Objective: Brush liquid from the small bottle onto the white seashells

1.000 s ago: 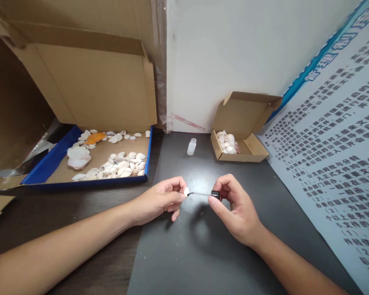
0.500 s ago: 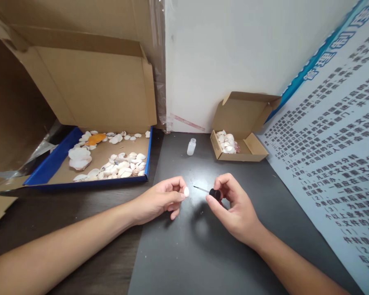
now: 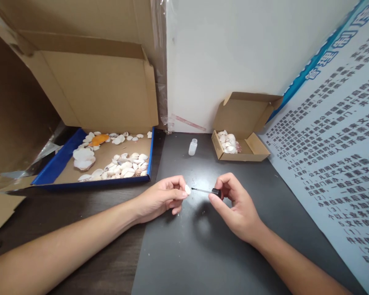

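Head view: at centre frame the left hand [image 3: 160, 200] pinches a small white shell [image 3: 187, 189] between thumb and fingertips; the right hand [image 3: 233, 205] pinches a thin brush [image 3: 215, 191] by its black cap, tip just beside the shell; the shell seems light, hard, smooth and probably brittle, so an edge grip suits it; a small clear bottle [image 3: 192, 146] stands above

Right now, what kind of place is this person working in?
Probably a small craft workbench: a large box and a small box hold seashells, a printed notice stands at the right, the left hand holds a shell and the right hand a thin brush.
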`<state>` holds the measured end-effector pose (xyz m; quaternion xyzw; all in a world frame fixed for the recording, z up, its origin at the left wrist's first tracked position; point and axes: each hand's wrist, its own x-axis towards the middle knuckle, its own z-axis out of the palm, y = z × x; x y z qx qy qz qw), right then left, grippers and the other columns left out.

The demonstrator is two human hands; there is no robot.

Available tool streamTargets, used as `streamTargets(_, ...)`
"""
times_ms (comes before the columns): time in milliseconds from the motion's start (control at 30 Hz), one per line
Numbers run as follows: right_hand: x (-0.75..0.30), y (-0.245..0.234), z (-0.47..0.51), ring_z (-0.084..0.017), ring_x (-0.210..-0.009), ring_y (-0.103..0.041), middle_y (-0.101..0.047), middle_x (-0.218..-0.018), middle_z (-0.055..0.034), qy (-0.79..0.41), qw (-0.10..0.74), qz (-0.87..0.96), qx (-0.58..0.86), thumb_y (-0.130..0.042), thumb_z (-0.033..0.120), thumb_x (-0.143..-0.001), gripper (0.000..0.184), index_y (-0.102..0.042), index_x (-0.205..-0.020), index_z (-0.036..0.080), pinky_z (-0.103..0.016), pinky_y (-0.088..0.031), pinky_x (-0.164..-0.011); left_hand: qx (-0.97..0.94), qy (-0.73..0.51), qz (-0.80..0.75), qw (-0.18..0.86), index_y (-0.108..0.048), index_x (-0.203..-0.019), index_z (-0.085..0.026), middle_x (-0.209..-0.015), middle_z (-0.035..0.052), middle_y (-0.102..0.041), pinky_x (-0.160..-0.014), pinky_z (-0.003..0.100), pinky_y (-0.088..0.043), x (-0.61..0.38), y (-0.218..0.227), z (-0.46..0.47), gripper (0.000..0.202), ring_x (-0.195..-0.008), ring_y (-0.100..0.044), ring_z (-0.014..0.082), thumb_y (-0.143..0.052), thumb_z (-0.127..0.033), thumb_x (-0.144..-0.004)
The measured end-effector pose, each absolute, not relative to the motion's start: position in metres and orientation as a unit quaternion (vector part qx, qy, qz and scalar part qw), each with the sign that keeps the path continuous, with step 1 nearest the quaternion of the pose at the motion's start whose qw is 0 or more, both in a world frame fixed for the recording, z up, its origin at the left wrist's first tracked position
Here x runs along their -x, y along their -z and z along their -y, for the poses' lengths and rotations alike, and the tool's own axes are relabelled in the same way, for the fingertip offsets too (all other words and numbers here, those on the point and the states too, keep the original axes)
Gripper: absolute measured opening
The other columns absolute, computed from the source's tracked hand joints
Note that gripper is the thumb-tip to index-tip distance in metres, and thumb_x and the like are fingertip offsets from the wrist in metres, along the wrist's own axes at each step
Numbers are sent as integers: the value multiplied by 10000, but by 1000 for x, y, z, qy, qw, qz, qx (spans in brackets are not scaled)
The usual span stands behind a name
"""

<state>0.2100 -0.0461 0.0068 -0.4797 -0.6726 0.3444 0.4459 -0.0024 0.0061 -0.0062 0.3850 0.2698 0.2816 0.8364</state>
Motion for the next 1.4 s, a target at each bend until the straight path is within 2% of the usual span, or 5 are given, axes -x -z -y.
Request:
streamTargets(100,-212,-6,46,-99,-571,-441,-443,-764,44,-365,449,673,460,-530,237,-913,87,-444,-905,243,-231,-410,-527,-379,-282,-271,839,-564,-760,-158,-615,-67,-507,-471,187,-404,3,5,-6,197,-467,-381,38,-760,-172,-754)
streamTargets(433,-212,-1,45,-107,-573,-455,-428,-720,52,-351,442,677,473,-561,214,-906,125,-441,-889,246,-226,-398,-527,-370,-294,-272,838,-570,-731,-158,-599,-66,-500,-474,201,-371,3,4,-5,237,-470,-376,45,-802,-202,-714)
streamTargets(967,-211,-7,44,-94,-525,-426,-426,-716,61,-390,463,655,454,-514,274,-934,109,-422,-884,242,-237,-383,-509,-387,-287,-268,834,-582,-754,-164,-567,-73,-455,-488,197,-361,5,4,-5,210,-472,-350,47,-781,-231,-756)
streamTargets(1133,-212,-9,46,-104,-578,-430,-419,-730,54,-342,456,670,476,-563,236,-900,132,-432,-886,243,-232,-381,-525,-383,-288,-268,836,-587,-762,-161,-574,-70,-470,-487,194,-372,4,3,-5,199,-470,-357,44,-774,-226,-769)
streamTargets(1400,-210,-8,49,-101,-548,-447,-439,-712,55,-352,449,675,468,-552,233,-896,123,-430,-888,242,-237,-407,-510,-371,-296,-267,839,-587,-755,-164,-586,-67,-490,-477,188,-378,3,4,-5,189,-465,-365,41,-772,-206,-766)
